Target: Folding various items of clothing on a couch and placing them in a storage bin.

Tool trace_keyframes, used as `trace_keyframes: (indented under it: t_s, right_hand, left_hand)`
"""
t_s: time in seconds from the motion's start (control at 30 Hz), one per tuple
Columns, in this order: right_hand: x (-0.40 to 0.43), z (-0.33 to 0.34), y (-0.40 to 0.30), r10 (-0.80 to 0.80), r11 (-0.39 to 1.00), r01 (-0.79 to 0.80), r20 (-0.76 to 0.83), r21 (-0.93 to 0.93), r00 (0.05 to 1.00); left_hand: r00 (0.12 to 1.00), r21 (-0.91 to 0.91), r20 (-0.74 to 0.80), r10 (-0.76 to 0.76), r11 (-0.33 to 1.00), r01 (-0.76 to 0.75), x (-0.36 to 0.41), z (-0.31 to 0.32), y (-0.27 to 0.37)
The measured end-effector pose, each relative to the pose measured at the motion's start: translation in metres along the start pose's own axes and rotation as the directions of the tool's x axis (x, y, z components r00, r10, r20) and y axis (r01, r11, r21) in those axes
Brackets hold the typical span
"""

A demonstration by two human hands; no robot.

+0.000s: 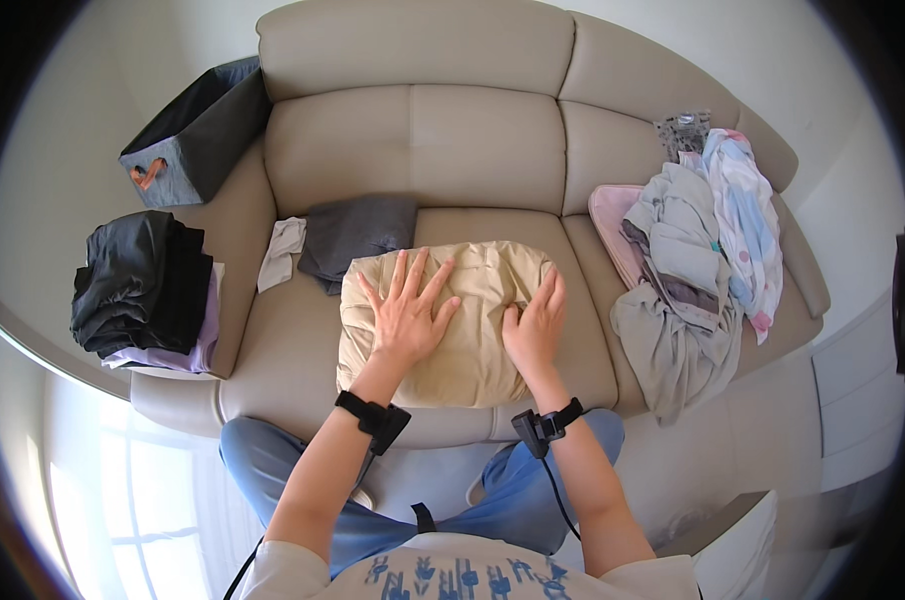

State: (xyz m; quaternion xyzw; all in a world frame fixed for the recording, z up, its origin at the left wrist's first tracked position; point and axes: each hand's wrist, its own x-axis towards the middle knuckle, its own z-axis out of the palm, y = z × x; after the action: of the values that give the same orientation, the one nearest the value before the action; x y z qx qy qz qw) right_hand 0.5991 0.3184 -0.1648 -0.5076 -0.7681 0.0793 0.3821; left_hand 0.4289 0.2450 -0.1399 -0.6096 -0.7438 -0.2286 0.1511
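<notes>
A folded beige garment (467, 322), puffy and possibly a padded jacket, lies on the sofa seat before me. My left hand (411, 319) rests flat on its upper left part with the fingers spread. Against its right edge lies my right hand (535, 322), the thumb apart from the fingers, which rest along the upper right corner. Behind the garment, partly covered by it, is a folded dark grey cloth item (359, 232). A small white cloth piece (281, 251) lies to the left of that.
On the beige leather sofa's (490, 146) left arm are a stack of folded black clothes (141, 285) and a grey fabric storage bin (197, 142) with an orange handle. To the right lie rumpled grey clothes (677, 225), a pink item (610, 217) and a patterned cloth (749, 217).
</notes>
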Motion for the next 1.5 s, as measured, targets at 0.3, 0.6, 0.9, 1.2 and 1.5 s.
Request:
trace_keyframes:
  t_s: [0.3,0.6,0.9,1.2,1.5]
  right_hand:
    - [-0.005,0.04,-0.027,-0.157,0.961,0.198,0.209,-0.195,0.965]
    - [-0.007,0.037,-0.021,0.148,0.96,-0.001,0.505,-0.28,0.851]
    - [-0.015,0.047,-0.006,0.12,0.973,-0.004,0.49,-0.231,0.863]
    - [-0.016,0.049,0.004,0.1,0.987,-0.028,0.463,-0.16,0.881]
    - [-0.025,0.032,0.013,0.212,0.977,-0.21,0.373,-0.046,0.903]
  left_hand:
    - [0.947,-0.102,0.246,-0.207,0.966,0.238,-0.017,0.029,-0.008]
    - [0.919,0.011,0.324,-0.224,0.972,0.233,-0.027,0.034,-0.024]
    - [0.874,0.051,0.406,-0.269,0.961,0.272,-0.031,0.042,-0.032]
    - [0.863,0.034,0.417,-0.284,0.954,0.298,-0.036,0.04,-0.038]
    - [0.904,0.099,0.238,-0.356,0.934,0.342,-0.058,0.028,-0.048]
